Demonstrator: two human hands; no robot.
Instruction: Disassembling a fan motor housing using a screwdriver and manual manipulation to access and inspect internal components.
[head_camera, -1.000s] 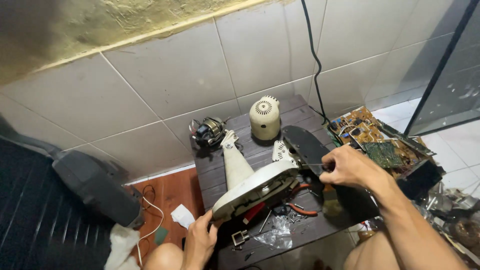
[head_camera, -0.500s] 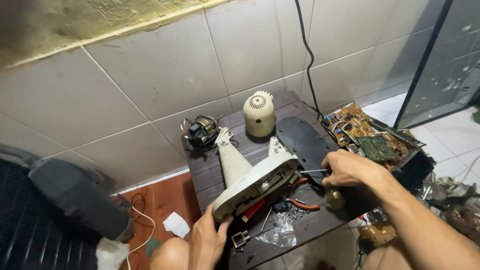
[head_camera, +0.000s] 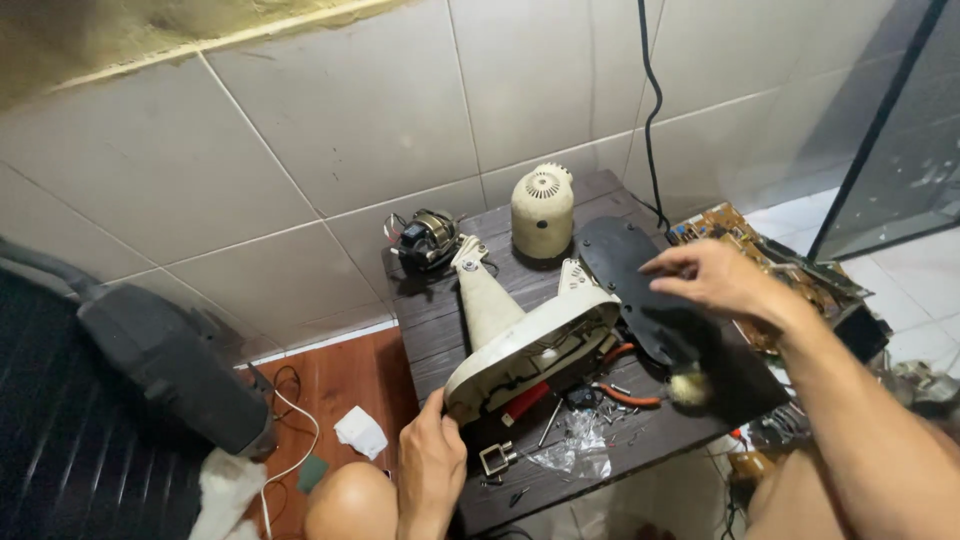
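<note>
A cream fan base housing (head_camera: 530, 345) lies tilted on a small dark wooden table (head_camera: 440, 330), its open underside showing wires and a red part. My left hand (head_camera: 432, 462) grips its lower left rim. My right hand (head_camera: 712, 278) hovers over a black oval base plate (head_camera: 635, 300) beside the housing, fingers pointing left. Whether it holds anything small cannot be made out.
At the back of the table stand a cream domed motor cover (head_camera: 542, 210) and a bare motor (head_camera: 425, 240). Orange-handled pliers (head_camera: 628, 397), a clear bag of screws (head_camera: 578, 448) and a metal bracket (head_camera: 497, 458) lie in front. Circuit boards (head_camera: 735, 232) sit at the right, and a dark bag (head_camera: 170, 370) at the left.
My right hand has lifted away from the housing's edge and moved up and right over the black plate. My left hand still holds the housing. The camera has drifted.
</note>
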